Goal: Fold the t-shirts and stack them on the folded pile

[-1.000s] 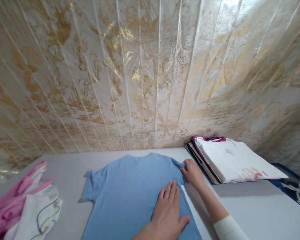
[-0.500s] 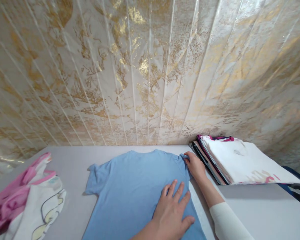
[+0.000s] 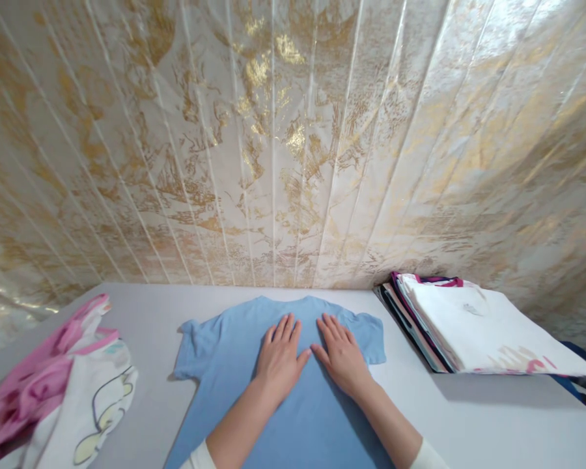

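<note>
Both palms flat, fingers spread: left hand (image 3: 279,355) and right hand (image 3: 342,352) press the blue T-shirt (image 3: 234,378) — soft, light, floppy; best pinched at shoulder seams.

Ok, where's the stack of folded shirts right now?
Head view: the stack of folded shirts sits on the table at the right, by the wall, right of the blue T-shirt.

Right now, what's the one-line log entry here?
left hand: flat on blue T-shirt | right hand: same | T-shirt: spread on table | right: folded clothes stack | left: pink-white clothes pile
</note>
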A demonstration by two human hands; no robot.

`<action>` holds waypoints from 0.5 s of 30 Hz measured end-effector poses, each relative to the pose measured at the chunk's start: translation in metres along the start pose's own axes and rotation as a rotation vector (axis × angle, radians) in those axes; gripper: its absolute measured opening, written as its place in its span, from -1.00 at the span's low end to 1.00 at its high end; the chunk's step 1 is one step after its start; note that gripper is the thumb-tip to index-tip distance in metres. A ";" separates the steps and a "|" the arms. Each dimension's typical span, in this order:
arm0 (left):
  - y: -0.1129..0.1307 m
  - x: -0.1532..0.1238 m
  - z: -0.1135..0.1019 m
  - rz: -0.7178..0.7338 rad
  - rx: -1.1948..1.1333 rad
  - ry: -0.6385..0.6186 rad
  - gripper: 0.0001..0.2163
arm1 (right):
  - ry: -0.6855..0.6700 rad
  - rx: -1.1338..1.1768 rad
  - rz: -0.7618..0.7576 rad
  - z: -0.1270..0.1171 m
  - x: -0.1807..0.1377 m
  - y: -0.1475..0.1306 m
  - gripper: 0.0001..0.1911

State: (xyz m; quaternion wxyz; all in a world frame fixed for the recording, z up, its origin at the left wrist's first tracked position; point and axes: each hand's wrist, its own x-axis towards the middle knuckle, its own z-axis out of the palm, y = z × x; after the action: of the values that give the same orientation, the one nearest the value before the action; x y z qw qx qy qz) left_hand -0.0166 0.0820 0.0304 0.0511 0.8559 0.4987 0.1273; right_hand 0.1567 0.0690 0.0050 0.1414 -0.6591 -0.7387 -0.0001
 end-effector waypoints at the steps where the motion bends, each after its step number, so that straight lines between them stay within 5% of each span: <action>1: -0.005 0.000 0.002 -0.009 0.006 0.004 -0.50 | -0.021 -0.045 0.069 -0.001 0.003 0.003 -0.38; 4: -0.008 0.001 0.006 -0.015 0.016 0.010 -0.48 | -0.049 -0.132 0.191 -0.005 0.011 0.018 -0.32; 10: -0.009 0.004 0.005 -0.008 0.039 0.001 -0.48 | -0.058 -0.157 0.192 -0.005 0.012 0.023 -0.31; 15: -0.061 0.004 -0.009 -0.080 0.094 0.000 -0.50 | -0.076 -0.149 0.199 -0.003 0.012 0.020 -0.28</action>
State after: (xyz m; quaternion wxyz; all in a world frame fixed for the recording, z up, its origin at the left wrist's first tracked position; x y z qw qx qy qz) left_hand -0.0683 0.1155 0.0263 0.0158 0.8367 0.5379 0.1016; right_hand 0.1762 0.0824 0.0065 0.0633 -0.7373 -0.6724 -0.0160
